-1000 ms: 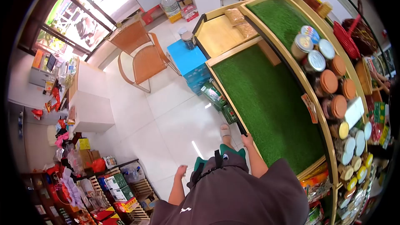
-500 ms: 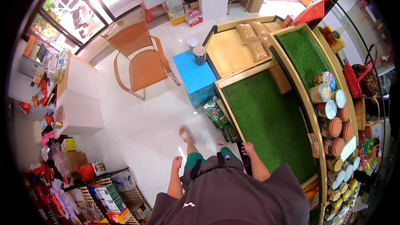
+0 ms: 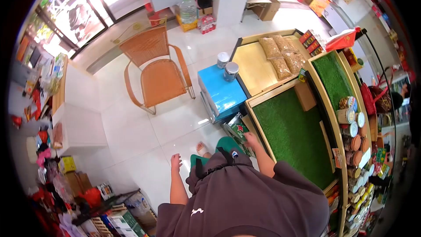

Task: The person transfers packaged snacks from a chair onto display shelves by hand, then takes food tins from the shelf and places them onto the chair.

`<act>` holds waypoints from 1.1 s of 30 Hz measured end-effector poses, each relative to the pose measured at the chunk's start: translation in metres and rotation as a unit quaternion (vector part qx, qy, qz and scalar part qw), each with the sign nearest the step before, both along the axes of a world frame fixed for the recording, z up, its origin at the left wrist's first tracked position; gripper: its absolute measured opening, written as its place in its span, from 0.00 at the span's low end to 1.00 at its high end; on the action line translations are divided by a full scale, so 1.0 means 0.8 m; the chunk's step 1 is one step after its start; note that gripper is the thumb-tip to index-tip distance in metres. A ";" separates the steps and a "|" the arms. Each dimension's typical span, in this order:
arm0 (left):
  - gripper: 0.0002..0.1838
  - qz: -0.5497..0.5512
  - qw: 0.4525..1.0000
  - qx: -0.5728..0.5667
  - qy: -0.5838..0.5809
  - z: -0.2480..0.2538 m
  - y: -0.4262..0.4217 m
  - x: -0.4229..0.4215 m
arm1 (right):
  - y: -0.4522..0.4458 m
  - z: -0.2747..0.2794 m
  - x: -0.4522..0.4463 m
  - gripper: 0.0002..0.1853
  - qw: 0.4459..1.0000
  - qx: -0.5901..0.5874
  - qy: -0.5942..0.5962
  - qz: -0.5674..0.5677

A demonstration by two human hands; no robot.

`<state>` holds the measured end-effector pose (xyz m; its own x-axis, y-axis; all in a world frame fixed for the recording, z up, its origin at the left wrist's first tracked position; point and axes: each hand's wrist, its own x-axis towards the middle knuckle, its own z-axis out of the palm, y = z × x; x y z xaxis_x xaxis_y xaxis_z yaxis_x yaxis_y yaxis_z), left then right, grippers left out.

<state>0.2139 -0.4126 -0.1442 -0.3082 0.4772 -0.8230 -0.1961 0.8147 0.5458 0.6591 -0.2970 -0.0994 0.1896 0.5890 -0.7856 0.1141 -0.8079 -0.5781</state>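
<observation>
My left hand (image 3: 176,162) hangs over the white floor tiles with nothing in it, its fingers loosely bent and slightly apart. Lower on the right, my right hand (image 3: 251,141) hovers by the wooden rim of the display stand (image 3: 262,127), over a green beer carton (image 3: 239,128) with a red star. Its fingers look loose and hold nothing I can make out; whether they touch the carton I cannot tell. Green artificial turf (image 3: 291,134) lines the stand, with a brown cardboard box (image 3: 305,96) at its far end.
A brown armchair (image 3: 162,81) stands ahead on the left. Two jars (image 3: 231,71) sit on a blue box (image 3: 221,88). Filled bags (image 3: 280,66) lie on the stand's far tray. Lidded jars (image 3: 352,142) line the right shelf, and a cluttered rack (image 3: 118,217) is at lower left.
My right hand has come off the stand's rim and moved forward over the beer carton. My left hand has shifted slightly left and its fingers have loosened. The view has turned and moved forward.
</observation>
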 end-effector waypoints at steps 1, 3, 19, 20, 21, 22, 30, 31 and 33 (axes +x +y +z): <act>0.22 0.029 0.999 0.016 -0.014 0.010 0.022 -0.007 | 0.024 0.006 -0.014 0.22 1.000 0.026 0.011 -0.004; 0.23 0.021 0.999 0.014 -0.043 0.023 0.058 -0.008 | 0.068 0.005 -0.035 0.22 0.998 0.045 0.031 -0.042; 0.22 -0.230 0.971 -0.069 -0.014 0.062 0.289 -0.032 | 0.440 0.020 -0.123 0.56 0.904 0.323 -0.258 -0.105; 0.23 -0.253 0.964 -0.082 -0.001 0.068 0.307 -0.037 | 0.451 0.013 -0.128 0.56 0.908 0.304 -0.269 -0.106; 0.24 -0.274 0.957 -0.094 0.010 0.072 0.327 -0.041 | 0.463 0.019 -0.132 0.55 0.911 0.285 -0.280 -0.106; 0.23 -0.282 0.955 -0.090 0.023 0.073 0.349 -0.044 | 0.469 0.025 -0.130 0.53 0.927 0.247 -0.250 -0.131; 0.24 -0.367 0.930 -0.018 -0.019 0.089 0.490 0.002 | 0.469 0.032 -0.124 0.52 0.938 0.177 -0.272 -0.120; 0.24 -0.386 0.922 -0.003 -0.043 0.089 0.501 0.013 | 0.466 0.037 -0.126 0.53 0.942 0.153 -0.270 -0.131; 0.26 -0.411 0.909 0.013 -0.068 0.089 0.521 0.040 | 0.456 0.035 -0.133 0.53 0.950 0.113 -0.244 -0.158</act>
<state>0.2461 0.0039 -0.0731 0.2652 0.5208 -0.8114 0.4048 0.7036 0.5840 0.5525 0.0681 -0.0710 0.6942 0.5856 -0.4185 0.1865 -0.7079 -0.6812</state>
